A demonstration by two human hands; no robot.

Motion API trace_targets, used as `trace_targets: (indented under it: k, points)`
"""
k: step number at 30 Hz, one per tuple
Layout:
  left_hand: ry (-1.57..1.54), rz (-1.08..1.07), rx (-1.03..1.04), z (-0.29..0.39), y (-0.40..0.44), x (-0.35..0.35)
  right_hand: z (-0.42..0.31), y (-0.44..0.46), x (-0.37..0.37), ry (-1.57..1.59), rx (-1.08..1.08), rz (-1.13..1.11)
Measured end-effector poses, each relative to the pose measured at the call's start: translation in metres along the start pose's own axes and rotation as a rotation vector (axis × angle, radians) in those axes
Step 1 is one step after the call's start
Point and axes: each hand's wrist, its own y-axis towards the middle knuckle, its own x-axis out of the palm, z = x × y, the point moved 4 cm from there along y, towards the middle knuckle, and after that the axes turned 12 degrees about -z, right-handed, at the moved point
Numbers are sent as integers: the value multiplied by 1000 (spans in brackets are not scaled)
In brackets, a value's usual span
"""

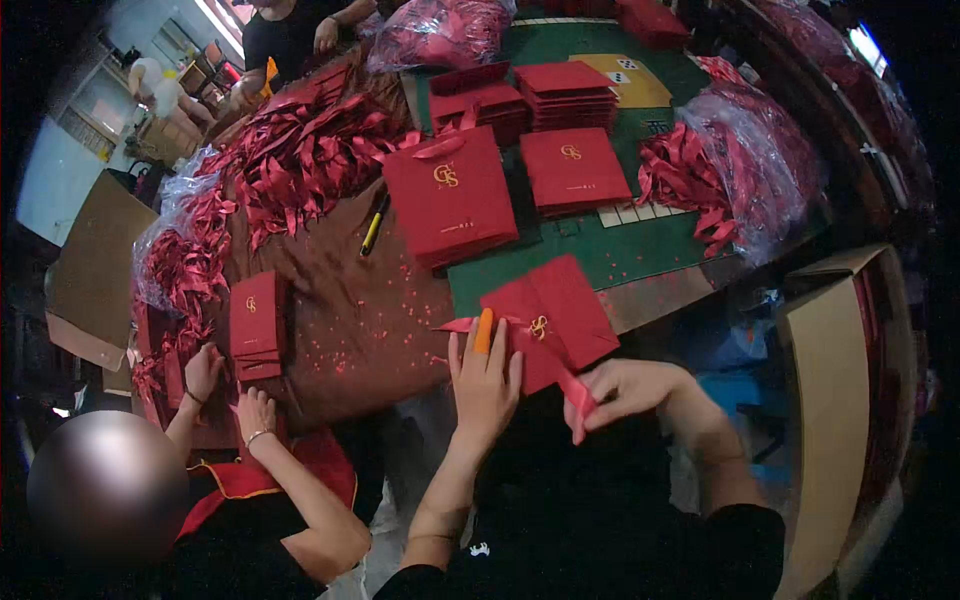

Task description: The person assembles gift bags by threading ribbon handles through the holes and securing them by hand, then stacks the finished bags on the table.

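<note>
A red paper gift bag (pixel 577 309) with gold lettering lies flat at the table's near edge in front of me. My left hand (pixel 484 385) rests at the bag's left side, fingers stretched out over a red ribbon end. Along one of its fingers is an orange piece (pixel 485 330), which looks like a finger sleeve. My right hand (pixel 632 393) is closed in a pinch on the other end of the red ribbon (pixel 572 388), pulling it toward me past the bag's lower edge. The ribbon crosses the bag near its gold lettering.
Stacked red bags (pixel 565 95) and larger bags (pixel 450 197) stand beyond my hands. Loose ribbons (pixel 320 150) heap at left, with a yellow-black cutter (pixel 374 228) nearby. Another person's hands (pixel 257 415) work beside a bag pile (pixel 257 315). A cardboard box (pixel 830 340) stands right.
</note>
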Motion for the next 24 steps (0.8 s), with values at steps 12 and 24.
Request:
trace_targets:
  k: [12, 24]
  points:
    - [-445, 80, -181, -9, -36, 6, 48, 9, -31, 149, 96, 872]
    - [-518, 104, -213, -8, -32, 6, 42, 16, -27, -244, 184, 741]
